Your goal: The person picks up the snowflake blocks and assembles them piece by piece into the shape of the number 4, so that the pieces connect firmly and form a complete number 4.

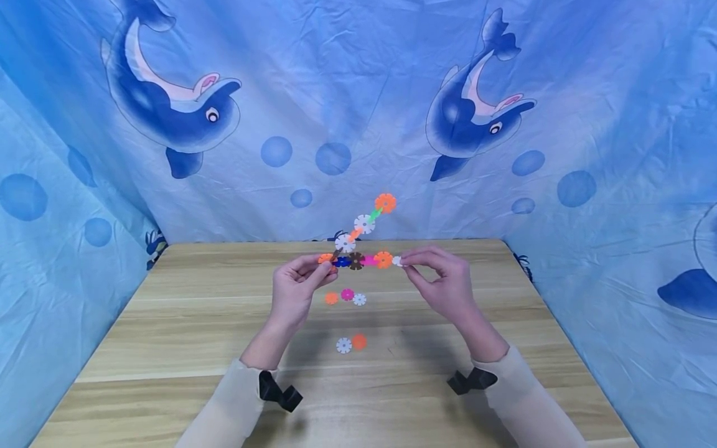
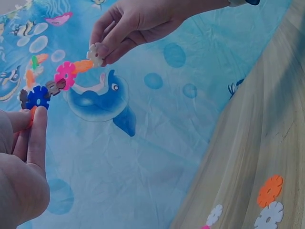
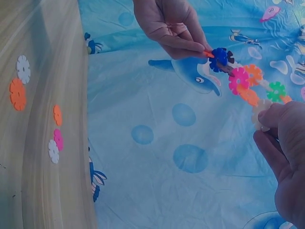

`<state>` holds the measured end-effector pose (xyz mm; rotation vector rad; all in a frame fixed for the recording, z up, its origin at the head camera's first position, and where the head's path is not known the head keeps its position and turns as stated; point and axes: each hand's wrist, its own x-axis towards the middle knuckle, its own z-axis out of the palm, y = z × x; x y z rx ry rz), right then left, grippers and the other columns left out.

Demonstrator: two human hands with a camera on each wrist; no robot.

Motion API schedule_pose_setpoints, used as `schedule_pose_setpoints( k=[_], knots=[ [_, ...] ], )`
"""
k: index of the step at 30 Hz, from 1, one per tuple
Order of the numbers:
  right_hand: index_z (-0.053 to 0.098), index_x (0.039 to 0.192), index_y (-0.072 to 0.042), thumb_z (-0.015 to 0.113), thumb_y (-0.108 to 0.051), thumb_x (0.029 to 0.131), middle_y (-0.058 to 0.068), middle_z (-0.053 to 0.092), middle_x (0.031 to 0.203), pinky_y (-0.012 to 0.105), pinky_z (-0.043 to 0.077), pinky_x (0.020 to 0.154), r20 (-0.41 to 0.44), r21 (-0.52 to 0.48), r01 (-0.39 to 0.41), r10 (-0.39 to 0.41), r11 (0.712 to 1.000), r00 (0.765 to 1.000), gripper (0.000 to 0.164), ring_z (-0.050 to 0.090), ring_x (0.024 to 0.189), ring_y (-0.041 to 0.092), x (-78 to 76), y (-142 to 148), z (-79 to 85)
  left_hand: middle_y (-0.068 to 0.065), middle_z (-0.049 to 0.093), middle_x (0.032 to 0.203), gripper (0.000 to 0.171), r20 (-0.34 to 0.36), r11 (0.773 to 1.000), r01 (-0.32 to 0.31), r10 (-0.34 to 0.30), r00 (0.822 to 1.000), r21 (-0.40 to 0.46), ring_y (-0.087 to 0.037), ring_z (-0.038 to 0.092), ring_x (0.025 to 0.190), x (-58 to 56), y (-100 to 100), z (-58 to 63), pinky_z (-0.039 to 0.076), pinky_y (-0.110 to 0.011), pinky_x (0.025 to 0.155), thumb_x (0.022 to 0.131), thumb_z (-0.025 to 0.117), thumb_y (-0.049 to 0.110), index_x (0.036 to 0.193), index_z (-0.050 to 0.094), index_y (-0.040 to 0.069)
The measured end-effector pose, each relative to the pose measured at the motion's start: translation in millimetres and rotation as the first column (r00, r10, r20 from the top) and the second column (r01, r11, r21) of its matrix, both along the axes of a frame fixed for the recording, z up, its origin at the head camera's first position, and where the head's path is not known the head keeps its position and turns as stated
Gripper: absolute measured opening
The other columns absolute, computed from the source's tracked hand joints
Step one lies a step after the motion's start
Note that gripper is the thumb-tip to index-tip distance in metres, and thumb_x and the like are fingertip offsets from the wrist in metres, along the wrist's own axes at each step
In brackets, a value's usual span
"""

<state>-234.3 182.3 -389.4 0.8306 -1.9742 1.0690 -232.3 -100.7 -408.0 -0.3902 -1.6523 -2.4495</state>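
Note:
Above the table, both hands hold up a chain of notched plastic snowflake discs in two branches. My left hand [image 1: 292,291] pinches an orange disc [image 1: 326,257] at the corner where the branches meet. One branch runs right through a blue disc [image 1: 342,262], a brown disc [image 1: 355,261], a pink disc [image 1: 370,261] and another orange disc [image 1: 383,259]. At its end, my right hand [image 1: 445,280] pinches a white disc [image 3: 259,116], partly covered by the thumb. The other branch slants up and away, with white, orange and green discs, ending in an orange disc [image 1: 385,203].
Loose discs lie on the wooden table [image 1: 185,323]: an orange one [image 1: 332,298], a pink one [image 1: 347,294] and a white one [image 1: 360,299] in one group. Nearer are a white disc [image 1: 344,345] and an orange disc [image 1: 359,341]. A blue dolphin-print curtain [image 1: 358,93] surrounds the table.

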Motion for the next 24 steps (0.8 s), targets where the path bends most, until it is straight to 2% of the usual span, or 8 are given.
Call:
schedule_pose_setpoints(
  k=[7, 20, 24],
  knots=[
    [0.083, 0.095, -0.006, 0.084, 0.01, 0.083, 0.01, 0.081, 0.097, 0.012, 0.06, 0.093, -0.051, 0.007, -0.017, 0.017, 1.0, 0.999, 0.021, 0.079, 0.091, 0.026, 1.3, 0.0, 1.9, 0.001, 0.081, 0.092, 0.028, -0.009, 1.0, 0.003, -0.003, 1.0, -0.001, -0.012, 0.081, 0.082, 0.8, -0.7, -0.3, 0.068, -0.031, 0.083, 0.099, 0.068, -0.008, 0.097, 0.079, 0.017],
    [0.083, 0.095, -0.007, 0.084, 0.007, 0.083, 0.009, 0.082, 0.096, 0.01, 0.058, 0.094, -0.05, 0.016, 0.048, -0.047, 0.999, 0.998, 0.018, 0.079, 0.09, 0.026, 2.5, -0.6, 1.6, 0.001, 0.082, 0.092, 0.029, -0.023, 1.0, 0.004, -0.004, 1.0, 0.003, -0.012, 0.081, 0.082, 1.0, 0.7, -1.0, 0.068, -0.031, 0.083, 0.098, 0.068, -0.01, 0.097, 0.08, 0.017],
    [0.083, 0.094, -0.008, 0.084, 0.007, 0.083, 0.009, 0.082, 0.095, 0.008, 0.056, 0.094, -0.061, 0.021, 0.09, -0.088, 0.996, 0.994, 0.019, 0.08, 0.088, 0.027, 2.2, -0.6, 0.3, 0.001, 0.082, 0.092, 0.029, -0.022, 1.0, -0.002, 0.002, 1.0, -0.002, -0.012, 0.081, 0.082, 0.8, 0.7, -2.1, 0.068, -0.031, 0.082, 0.098, 0.068, -0.01, 0.097, 0.08, 0.016]
  ],
)
